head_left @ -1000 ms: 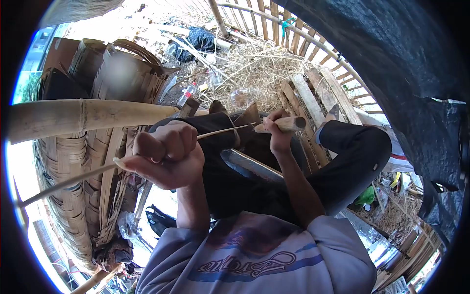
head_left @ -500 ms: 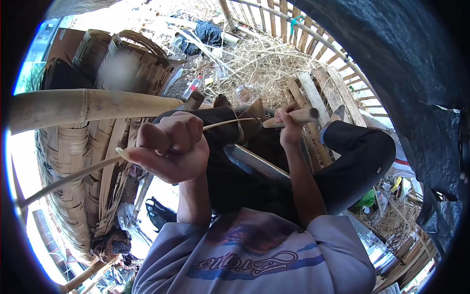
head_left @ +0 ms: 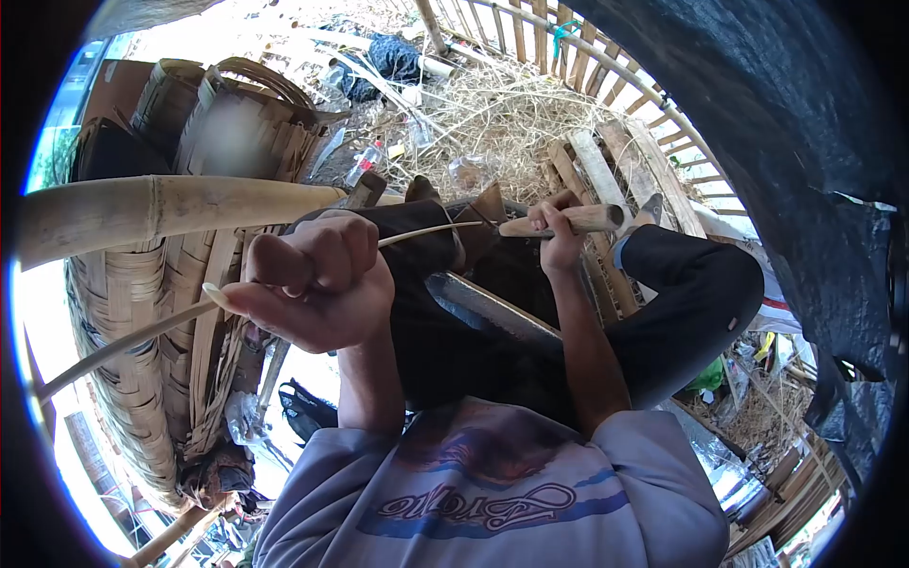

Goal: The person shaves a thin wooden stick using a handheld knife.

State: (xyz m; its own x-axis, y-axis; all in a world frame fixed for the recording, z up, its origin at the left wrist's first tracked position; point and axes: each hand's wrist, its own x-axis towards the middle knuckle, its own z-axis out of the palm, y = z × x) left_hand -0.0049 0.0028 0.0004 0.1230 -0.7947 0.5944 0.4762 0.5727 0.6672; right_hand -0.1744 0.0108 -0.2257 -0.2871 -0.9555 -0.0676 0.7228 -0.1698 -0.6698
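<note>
At far left, a large woven basket [head_left: 133,331] lies below the thick bamboo pole [head_left: 104,216]; whether it holds anything cannot be told. The left hand [head_left: 317,279] is raised beside them, palm up, its fingers curled into a fist and its thumb pointing left, gripping a thin strip [head_left: 123,348] that runs out on both sides. A clear bottle [head_left: 364,165] lies on the ground beyond; its contents are unclear. Farther right, the right hand [head_left: 561,237], on an outstretched forearm, closes its fingers around a wooden handle [head_left: 592,220], near the strip's right end.
</note>
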